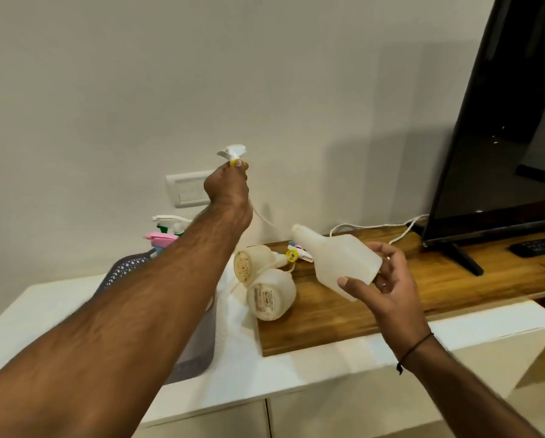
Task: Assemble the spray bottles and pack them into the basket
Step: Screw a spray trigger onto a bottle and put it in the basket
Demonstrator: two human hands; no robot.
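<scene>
My left hand [228, 188] is raised and grips a white spray head [233, 152] by its yellow collar; its thin tube hangs down toward the open neck of a white bottle [337, 259]. My right hand [388, 279] holds that bottle by its base, tilted with the neck pointing up-left. The tube's lower end is just outside the neck. Two more white bottles [269, 279] lie on their sides on the wooden board, with a yellow-collared spray head [293, 256] beside them. The grey perforated basket [129, 263] at left, mostly hidden by my forearm, holds assembled bottles with pink and green-white heads [165, 232].
A wooden board [391, 298] lies on a white cabinet top [296, 365]. A black television [502, 121] stands at right on its foot, with a remote [538, 245] beside it. A white cable [375, 227] runs along the wall. A wall socket [187, 188] sits behind my left hand.
</scene>
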